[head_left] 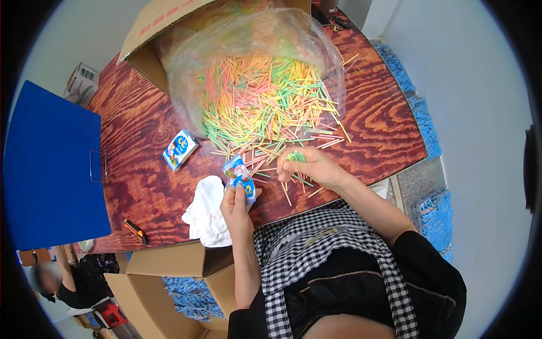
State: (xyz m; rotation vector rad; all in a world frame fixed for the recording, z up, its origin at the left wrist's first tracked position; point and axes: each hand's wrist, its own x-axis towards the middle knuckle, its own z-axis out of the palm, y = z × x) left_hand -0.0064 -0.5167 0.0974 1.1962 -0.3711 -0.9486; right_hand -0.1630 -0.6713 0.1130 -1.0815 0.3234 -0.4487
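Observation:
My left hand [237, 210] grips a small blue-and-white printed carton [241, 179] near the front edge of the table. To its right, my right hand [307, 168] is closed around a bunch of thin pastel sticks [296, 157], mostly green at the visible ends. Behind both hands, a large heap of pink, yellow and green sticks [257, 104] spills from a clear plastic bag [183, 85]. Several loose sticks lie under and around my right hand. Another small carton [180, 149], blue and white, rests left of the heap.
A white cloth [206, 212] lies beside my left hand. An orange cutter knife [135, 231] and a blue board [56, 166] are farther left. A cardboard box [166, 22] holds the bag. Below the table edge, another open box [149, 299] contains blue packs. A person [70, 282] is at lower left.

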